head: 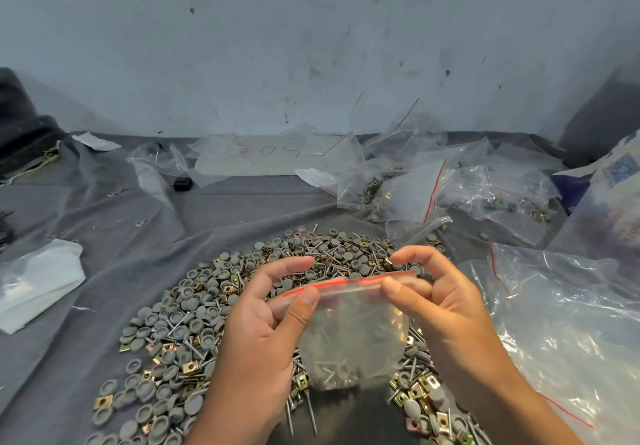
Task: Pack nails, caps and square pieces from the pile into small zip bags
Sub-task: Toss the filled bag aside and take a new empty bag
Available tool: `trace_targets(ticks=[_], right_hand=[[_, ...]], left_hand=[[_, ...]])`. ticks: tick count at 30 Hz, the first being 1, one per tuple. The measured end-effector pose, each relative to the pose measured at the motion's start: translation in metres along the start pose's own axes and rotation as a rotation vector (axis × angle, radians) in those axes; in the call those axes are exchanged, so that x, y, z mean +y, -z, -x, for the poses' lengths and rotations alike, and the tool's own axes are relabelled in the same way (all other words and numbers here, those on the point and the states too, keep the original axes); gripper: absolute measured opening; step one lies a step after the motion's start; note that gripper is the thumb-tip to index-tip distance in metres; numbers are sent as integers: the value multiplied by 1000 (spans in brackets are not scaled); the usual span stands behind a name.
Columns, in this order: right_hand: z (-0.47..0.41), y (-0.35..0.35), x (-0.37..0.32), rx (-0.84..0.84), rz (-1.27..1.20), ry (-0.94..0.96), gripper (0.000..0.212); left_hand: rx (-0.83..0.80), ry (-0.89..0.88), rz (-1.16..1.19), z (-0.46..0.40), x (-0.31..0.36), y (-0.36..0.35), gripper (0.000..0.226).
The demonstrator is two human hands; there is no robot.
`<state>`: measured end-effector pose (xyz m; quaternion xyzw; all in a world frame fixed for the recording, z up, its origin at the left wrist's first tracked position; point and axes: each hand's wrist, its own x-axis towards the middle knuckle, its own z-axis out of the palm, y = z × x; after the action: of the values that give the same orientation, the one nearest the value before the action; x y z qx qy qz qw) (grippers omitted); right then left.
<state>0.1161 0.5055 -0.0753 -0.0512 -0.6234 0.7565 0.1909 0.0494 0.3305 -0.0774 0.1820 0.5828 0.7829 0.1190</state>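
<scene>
Head view: small clear plastic zip bag with a red seal strip [349, 327] hangs at centre frame, above the pile of grey round caps, steel nails and brass square pieces [194, 306]. Left hand [263, 334] pinches the strip's 9 o'clock end between thumb and curled fingers; right hand [440, 302] pinches the 3 o'clock end likewise. Contents sit at the bag's 6 o'clock bottom. Judged step: sealing. Recommend pressing along the strip end to end, keeping the bag upright. Strip runs 9-to-3, rising slightly toward 3; mouth faces 12 o'clock.
</scene>
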Motion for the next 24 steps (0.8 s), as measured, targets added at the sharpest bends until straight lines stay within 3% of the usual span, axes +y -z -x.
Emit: trace_targets(ticks=[19,22,24], right_hand=[[0,5,1,-11,-18,3,27],[1,5,-1,-22,87,39,25],[3,4,-2,-34,225,79,34]], left_hand=[[-50,8,31,-2,-5,5,28],[-27,1,-40,-1,-6,5,28],[-30,-13,-117,1,-6,4,29]])
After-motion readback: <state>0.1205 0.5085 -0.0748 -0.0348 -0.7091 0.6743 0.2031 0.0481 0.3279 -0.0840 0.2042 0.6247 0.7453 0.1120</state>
